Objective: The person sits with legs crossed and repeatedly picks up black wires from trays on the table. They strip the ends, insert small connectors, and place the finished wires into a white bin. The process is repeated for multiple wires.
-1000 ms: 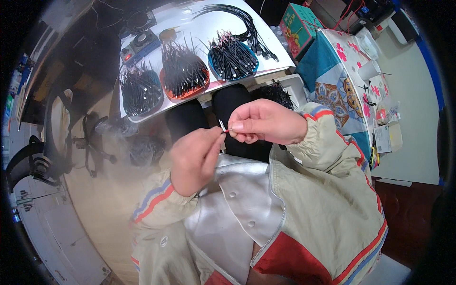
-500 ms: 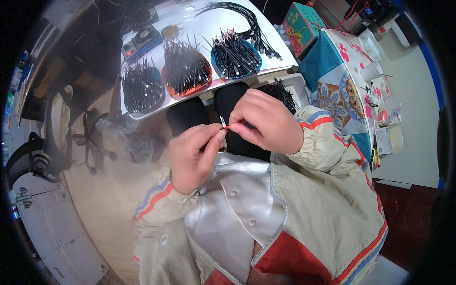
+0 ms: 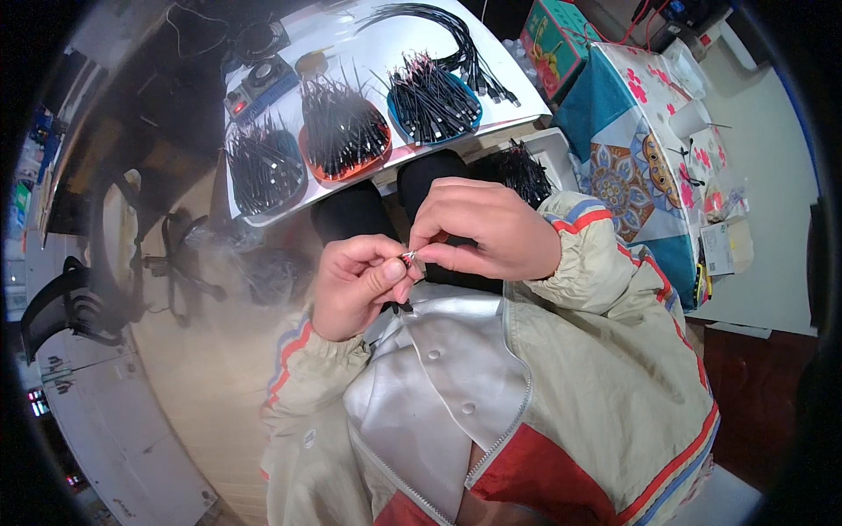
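Over my lap, both hands meet at a small black cable with red and silvery wire ends. My left hand pinches it between thumb and index finger, and its black end pokes out below the fingers. From the other side my right hand reaches in, thumb and index finger closed at the bared wire tips. The fingers partly cover the wires, so their exact joining cannot be made out.
On the white table ahead stand a grey tray, an orange bowl and a blue bowl, heaped with short black cables. Longer cables lie behind. A white bin of cables and a cloth-covered table are right.
My left hand has turned, and the cable's black end now shows below its fingers. My right thumb and index finger have come together at the wire tips.
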`<control>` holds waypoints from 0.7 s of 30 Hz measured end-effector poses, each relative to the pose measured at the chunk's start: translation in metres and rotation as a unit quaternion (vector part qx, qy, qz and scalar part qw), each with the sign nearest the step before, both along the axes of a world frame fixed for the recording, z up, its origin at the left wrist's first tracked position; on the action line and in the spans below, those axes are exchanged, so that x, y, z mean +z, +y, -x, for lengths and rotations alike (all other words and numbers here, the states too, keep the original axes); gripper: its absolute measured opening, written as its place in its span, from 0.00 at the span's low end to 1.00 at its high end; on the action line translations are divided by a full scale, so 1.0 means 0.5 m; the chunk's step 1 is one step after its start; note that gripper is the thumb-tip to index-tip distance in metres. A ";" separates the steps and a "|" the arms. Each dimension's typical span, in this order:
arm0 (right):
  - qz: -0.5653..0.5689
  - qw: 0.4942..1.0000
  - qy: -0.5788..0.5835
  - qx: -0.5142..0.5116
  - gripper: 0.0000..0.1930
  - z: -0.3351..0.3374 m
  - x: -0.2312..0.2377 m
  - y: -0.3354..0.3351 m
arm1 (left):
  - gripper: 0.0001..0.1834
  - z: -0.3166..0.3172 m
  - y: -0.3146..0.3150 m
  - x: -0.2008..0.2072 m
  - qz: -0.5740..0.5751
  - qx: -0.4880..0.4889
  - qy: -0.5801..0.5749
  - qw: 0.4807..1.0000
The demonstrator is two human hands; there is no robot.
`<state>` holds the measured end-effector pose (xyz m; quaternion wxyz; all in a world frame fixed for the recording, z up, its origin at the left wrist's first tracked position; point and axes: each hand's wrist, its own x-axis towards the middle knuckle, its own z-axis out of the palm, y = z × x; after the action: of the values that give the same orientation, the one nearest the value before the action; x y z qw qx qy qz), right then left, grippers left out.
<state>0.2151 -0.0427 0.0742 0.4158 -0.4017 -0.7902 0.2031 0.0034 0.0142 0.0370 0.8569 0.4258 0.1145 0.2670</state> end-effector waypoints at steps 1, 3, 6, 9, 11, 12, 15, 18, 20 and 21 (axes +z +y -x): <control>-0.002 1.000 0.002 -0.002 0.09 0.000 -0.002 -0.001 | 0.08 -0.001 -0.001 -0.002 0.005 -0.003 -0.016 1.000; -0.005 1.000 0.005 -0.005 0.08 0.004 -0.006 0.001 | 0.08 -0.001 -0.007 -0.004 0.005 0.020 0.020 1.000; -0.068 0.995 -0.067 -0.025 0.09 -0.001 -0.009 0.007 | 0.08 -0.001 -0.015 -0.008 0.038 0.049 0.004 0.998; -0.135 0.974 -0.093 -0.153 0.10 -0.030 -0.004 0.014 | 0.08 0.005 -0.013 -0.008 0.065 0.048 -0.039 0.996; -0.134 0.972 -0.119 -0.153 0.14 -0.039 -0.003 0.013 | 0.08 0.008 -0.011 -0.010 0.087 0.031 -0.064 0.994; -0.139 0.972 -0.113 -0.150 0.15 -0.039 -0.003 0.010 | 0.08 0.008 -0.011 -0.011 0.104 0.017 -0.072 0.992; -0.157 0.976 -0.094 -0.117 0.22 -0.020 -0.009 0.001 | 0.09 0.006 -0.010 -0.014 0.144 -0.014 -0.090 0.985; -0.237 0.968 -0.063 -0.045 0.20 -0.004 -0.015 0.008 | 0.08 0.002 -0.010 -0.016 0.182 -0.035 -0.106 0.977; -0.241 0.968 -0.061 -0.026 0.20 -0.001 -0.013 0.011 | 0.08 0.003 -0.012 -0.016 0.201 -0.053 -0.123 0.970; -0.244 0.968 -0.061 -0.015 0.19 0.001 -0.012 0.013 | 0.08 0.004 -0.013 -0.015 0.203 -0.053 -0.115 0.971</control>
<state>0.2148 -0.0361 0.0683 0.4555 -0.3117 -0.8335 -0.0270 0.0016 0.0076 0.0295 0.9459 0.2145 0.0440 0.2394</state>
